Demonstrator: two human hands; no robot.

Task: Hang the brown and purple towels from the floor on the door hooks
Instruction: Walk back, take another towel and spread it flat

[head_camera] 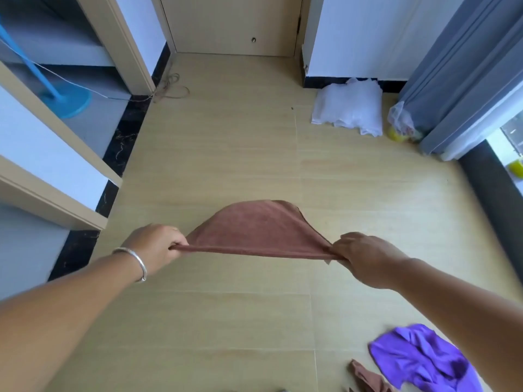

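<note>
Fingers of the left hand (158, 246) and the right hand (359, 254) were curled, each pinching one end of the top edge of the brown towel (254, 230), which was stretched taut between them and held up off the floor (226, 154). The cloth bellied away below the edge: soft, light, limp, not fragile. Judgement: best held at the corners or along the hem, since the middle would sag and bunch. The purple towel (418, 360) lay crumpled on the floor near the right forearm, a second brown cloth (368, 379) just beside it. A closed door (235, 24) stood ahead, well apart; no hooks were visible on the part shown.
</note>
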